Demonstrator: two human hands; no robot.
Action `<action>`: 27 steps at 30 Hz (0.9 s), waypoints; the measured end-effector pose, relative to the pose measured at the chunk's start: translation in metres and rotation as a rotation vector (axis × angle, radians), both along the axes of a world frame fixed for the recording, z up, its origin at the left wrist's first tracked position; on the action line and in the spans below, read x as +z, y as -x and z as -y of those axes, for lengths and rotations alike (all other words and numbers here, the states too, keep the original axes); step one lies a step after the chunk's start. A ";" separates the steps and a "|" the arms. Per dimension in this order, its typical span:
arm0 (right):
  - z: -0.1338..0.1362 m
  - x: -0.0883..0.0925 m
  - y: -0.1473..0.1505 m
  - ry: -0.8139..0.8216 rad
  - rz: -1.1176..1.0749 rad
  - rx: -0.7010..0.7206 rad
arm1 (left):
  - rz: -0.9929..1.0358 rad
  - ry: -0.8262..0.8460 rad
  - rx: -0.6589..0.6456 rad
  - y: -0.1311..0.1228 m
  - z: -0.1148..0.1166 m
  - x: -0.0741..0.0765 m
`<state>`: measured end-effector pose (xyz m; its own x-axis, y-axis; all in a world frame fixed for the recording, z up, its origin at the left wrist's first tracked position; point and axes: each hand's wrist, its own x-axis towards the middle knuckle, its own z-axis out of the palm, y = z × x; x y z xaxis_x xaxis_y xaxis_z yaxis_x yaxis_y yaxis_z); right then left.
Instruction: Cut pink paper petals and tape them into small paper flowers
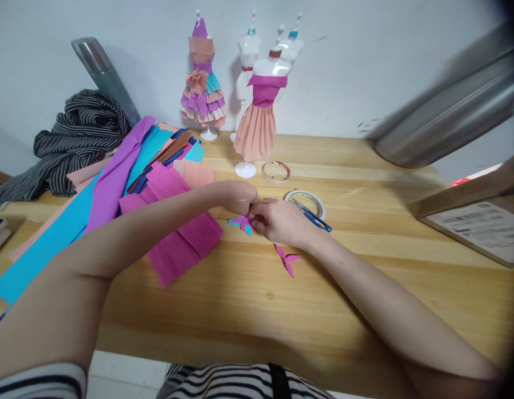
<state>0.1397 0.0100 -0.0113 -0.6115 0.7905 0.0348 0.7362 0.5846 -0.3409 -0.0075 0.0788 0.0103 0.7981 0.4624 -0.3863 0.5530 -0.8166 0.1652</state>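
Observation:
My left hand (235,197) and my right hand (281,221) meet over the wooden table (257,310), both pinching a small paper flower (241,223) made of pink and blue petals. The fingers of both hands are closed on it. A loose pink petal piece (288,260) lies just below my right wrist. Blue-handled scissors (313,216) rest across a roll of tape (307,198) right behind my right hand. Folded magenta crepe paper (182,244) lies under my left forearm.
Sheets of blue, purple and pink crepe paper (115,183) fan out at the left. Three doll mannequins in paper dresses (259,111) stand by the wall, with a second tape ring (276,170) near them. Striped cloth (77,138) lies far left; a cardboard box (481,221) right.

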 end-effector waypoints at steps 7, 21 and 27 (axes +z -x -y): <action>0.000 -0.002 -0.001 0.019 -0.053 0.036 | 0.036 0.046 0.019 0.000 -0.001 0.001; -0.002 -0.006 0.000 0.128 -0.156 -0.041 | 0.067 0.049 0.030 0.001 -0.001 0.006; -0.004 -0.008 0.000 0.197 -0.232 -0.080 | 0.018 0.034 0.033 0.001 -0.001 0.008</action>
